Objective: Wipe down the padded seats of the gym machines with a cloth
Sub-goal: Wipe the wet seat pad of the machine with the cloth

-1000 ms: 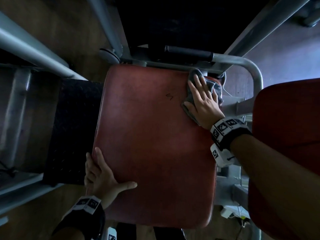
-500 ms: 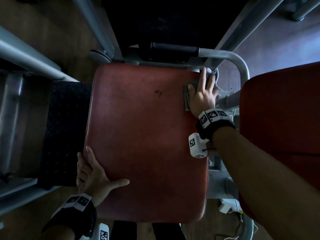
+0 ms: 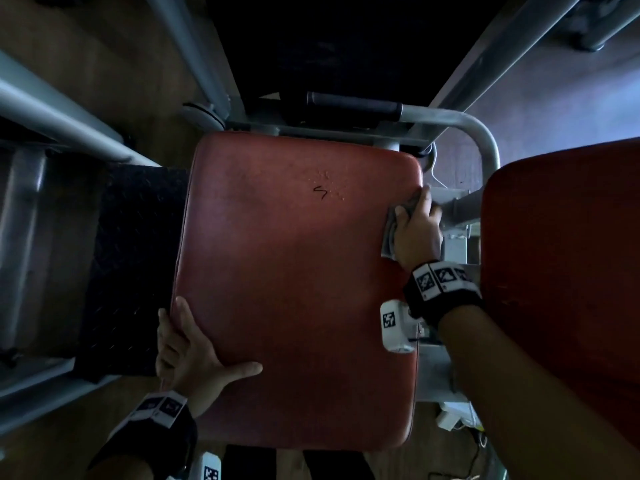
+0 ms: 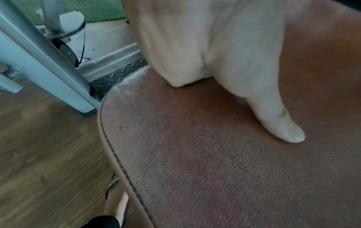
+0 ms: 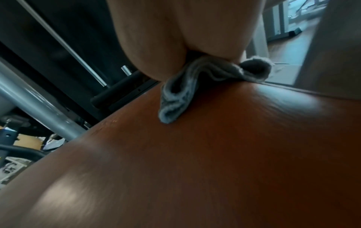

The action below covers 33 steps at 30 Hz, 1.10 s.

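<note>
A person's right hand [image 3: 417, 233] presses a bunched grey cloth [image 3: 389, 237] against the right edge of a red padded seat [image 3: 294, 289], at about three o'clock on the pad in the head view, the fingers reaching over the rim toward the metal frame beside it. The right wrist view shows the cloth [image 5: 197, 81] crumpled under the palm, its folds spilling onto the shiny upholstery; whether the fingers curl round the fabric or lie flat on it cannot be told. The left hand [image 3: 194, 358] steadies the seat at about eight o'clock, fingers laid along the left edge and the thumb [image 4: 277, 121] stretched flat across the grained leather, spread and holding nothing. A small black scribble [image 3: 320, 192] marks the pad toward one o'clock, ringed by faint droplets. Both wrists carry black bands with printed square markers. Beyond the seat at twelve o'clock runs a grey tubular handle [image 3: 450, 119] with a dark grip [image 3: 353, 102]; a black tread plate [image 3: 135, 265] lies at nine o'clock, with grey frame rails past it. A second red pad [image 3: 568, 289] stands at three o'clock, just beside the right forearm. Wood-look flooring [image 4: 45, 151] shows beneath, and a sandalled foot [image 4: 117, 200] is visible under the seat's near-left edge.
</note>
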Each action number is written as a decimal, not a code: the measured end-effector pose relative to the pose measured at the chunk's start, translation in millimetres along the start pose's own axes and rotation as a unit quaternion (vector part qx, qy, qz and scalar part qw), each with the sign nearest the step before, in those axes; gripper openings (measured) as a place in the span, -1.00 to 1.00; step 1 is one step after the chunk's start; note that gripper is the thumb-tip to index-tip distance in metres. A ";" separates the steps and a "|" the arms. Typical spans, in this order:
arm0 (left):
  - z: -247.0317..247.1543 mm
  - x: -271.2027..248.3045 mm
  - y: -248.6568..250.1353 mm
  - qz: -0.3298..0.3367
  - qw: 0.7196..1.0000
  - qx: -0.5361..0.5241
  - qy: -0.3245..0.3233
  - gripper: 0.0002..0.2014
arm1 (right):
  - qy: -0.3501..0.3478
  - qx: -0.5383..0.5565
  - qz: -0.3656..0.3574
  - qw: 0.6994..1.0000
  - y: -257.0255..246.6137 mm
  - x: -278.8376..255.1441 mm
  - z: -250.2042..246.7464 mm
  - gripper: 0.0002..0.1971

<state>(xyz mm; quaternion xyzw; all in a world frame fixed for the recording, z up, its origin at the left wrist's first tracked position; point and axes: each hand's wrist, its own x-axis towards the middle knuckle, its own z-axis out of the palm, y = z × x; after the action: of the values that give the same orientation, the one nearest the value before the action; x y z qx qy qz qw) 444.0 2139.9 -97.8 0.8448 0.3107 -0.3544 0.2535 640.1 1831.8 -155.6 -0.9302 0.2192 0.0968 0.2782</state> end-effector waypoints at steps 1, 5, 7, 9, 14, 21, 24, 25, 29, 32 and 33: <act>-0.4 -0.2 1.4 -0.002 1.000 -0.013 -0.003 0.68 | 0.003 0.015 -0.007 1.000 -3.7 6.2 -1.5 -0.36; 4.2 4.5 -3.3 0.007 1.000 -0.017 0.012 0.68 | -0.010 0.043 -0.015 0.999 -16.6 27.9 -12.0 -0.40; 4.8 4.8 -2.9 0.006 0.999 -0.025 0.022 0.68 | -0.016 0.055 -0.012 0.998 -14.8 24.5 -14.0 -0.40; 4.9 5.4 -4.1 0.010 0.999 -0.024 0.022 0.68 | -0.023 0.059 -0.013 0.998 -4.6 12.2 -13.0 -0.38; 2.7 4.1 -3.7 0.014 0.999 -0.034 0.022 0.67 | -0.024 0.062 -0.012 0.998 8.6 -0.1 -6.2 -0.40; -1.5 3.7 -3.7 0.022 0.999 -0.044 0.001 0.65 | -0.018 -0.058 -0.111 0.992 -37.1 62.0 -7.9 -0.47; -2.1 3.0 -3.7 0.024 0.998 -0.049 -0.008 0.65 | -0.046 -0.110 -0.147 0.982 -55.8 81.2 -6.6 -0.42; -2.6 2.6 -3.2 0.021 0.999 -0.049 -0.010 0.65 | -0.057 -0.137 -0.169 0.974 -63.1 84.5 -6.6 -0.44; -3.8 2.2 -1.3 0.018 0.999 -0.047 -0.017 0.66 | -0.101 -0.201 -0.286 0.932 -87.7 86.7 -2.5 -0.50; -4.3 2.1 -0.9 0.019 0.998 -0.050 -0.017 0.65 | -0.135 -0.210 -0.326 0.912 -98.8 88.0 -0.8 -0.50; -4.3 1.9 -0.9 0.019 0.998 -0.049 -0.017 0.65 | -0.145 -0.210 -0.336 0.907 -98.5 90.5 -1.5 -0.49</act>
<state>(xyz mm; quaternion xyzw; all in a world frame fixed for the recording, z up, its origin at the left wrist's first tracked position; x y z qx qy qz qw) 446.4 2144.0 -96.8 0.8311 0.3071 -0.3477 0.3067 765.8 1872.7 -134.9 -0.9614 -0.1742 0.1753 0.1207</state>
